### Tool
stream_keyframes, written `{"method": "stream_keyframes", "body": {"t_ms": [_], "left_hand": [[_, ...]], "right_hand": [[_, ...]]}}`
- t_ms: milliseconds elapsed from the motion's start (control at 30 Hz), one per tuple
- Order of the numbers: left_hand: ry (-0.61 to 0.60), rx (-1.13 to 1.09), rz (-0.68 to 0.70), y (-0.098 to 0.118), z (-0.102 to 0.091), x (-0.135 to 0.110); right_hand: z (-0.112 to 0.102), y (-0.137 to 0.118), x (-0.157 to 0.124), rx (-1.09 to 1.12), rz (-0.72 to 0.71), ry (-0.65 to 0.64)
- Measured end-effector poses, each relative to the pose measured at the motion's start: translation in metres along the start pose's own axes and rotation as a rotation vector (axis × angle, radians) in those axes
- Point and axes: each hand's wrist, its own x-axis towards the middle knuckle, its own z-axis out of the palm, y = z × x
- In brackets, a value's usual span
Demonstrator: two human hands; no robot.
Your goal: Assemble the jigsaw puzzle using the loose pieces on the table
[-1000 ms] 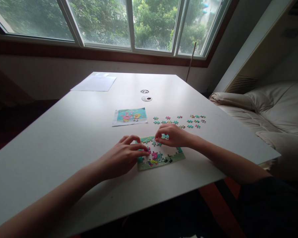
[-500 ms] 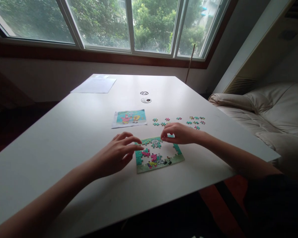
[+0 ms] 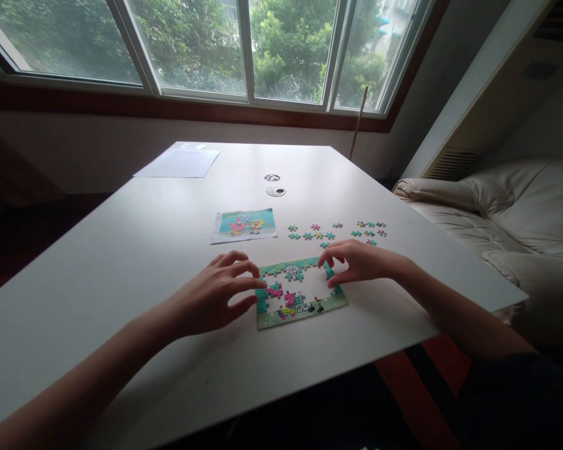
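Note:
A partly assembled jigsaw puzzle lies near the front edge of a white table. My left hand rests at the puzzle's left edge, its fingers spread and the fingertips touching the border. My right hand sits at the puzzle's right edge, fingers apart and curved over the border pieces, with nothing held that I can see. Several loose puzzle pieces lie scattered just beyond the right hand. A printed reference picture lies behind the puzzle.
A sheet of paper lies at the table's far left. Two round cable ports sit in the tabletop. A pale cushioned sofa stands to the right. A thin stick leans below the windows.
My right hand has moved from the puzzle's top middle to its right edge. My left hand has drawn back from the inner pieces to the left border.

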Motion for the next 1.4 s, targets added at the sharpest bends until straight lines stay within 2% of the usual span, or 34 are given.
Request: {"method": "stream_keyframes", "body": {"t_ms": [167,367,533,700,1200,1300,1400], "left_hand": [[-0.028,-0.009,0.002,0.001,0.002,-0.001],[-0.066,-0.024,0.019,0.004,0.005,-0.001],[-0.101,-0.03,0.052,0.007,0.004,0.0],[-0.116,-0.012,0.069,0.011,0.001,0.0],[-0.098,-0.012,0.064,0.011,0.004,-0.001],[-0.065,0.0,0.029,0.006,0.004,-0.002],[-0.043,0.045,-0.028,-0.002,0.004,-0.003]], "right_hand": [[0.0,0.002,0.002,0.02,0.039,-0.052],[0.004,-0.002,0.002,0.016,0.022,-0.018],[0.022,-0.027,0.007,0.013,-0.148,0.054],[0.035,-0.044,0.011,-0.03,-0.278,0.049],[0.037,-0.044,0.012,-0.015,-0.275,0.049],[0.032,-0.04,0.01,0.002,-0.255,0.055],[0.019,-0.031,0.005,-0.037,-0.177,0.07]]}}
